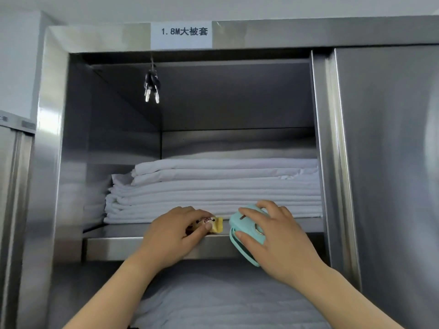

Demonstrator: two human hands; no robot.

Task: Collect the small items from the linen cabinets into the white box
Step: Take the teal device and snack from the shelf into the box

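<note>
I face an open steel linen cabinet. At the front edge of its shelf [123,248], my left hand [171,236] pinches a small yellow snack wrapper [215,224] between thumb and fingers. Beside it, my right hand [268,236] grips a mint-green pouch [240,224] with a strap that hangs over the shelf edge. Both items sit just in front of a stack of folded white linen [213,188]. The white box is out of view.
A bunch of keys [152,87] hangs from the cabinet top under a paper label [181,34]. A shut steel sliding door [384,162] covers the right half. More white linen [213,302] fills the shelf below.
</note>
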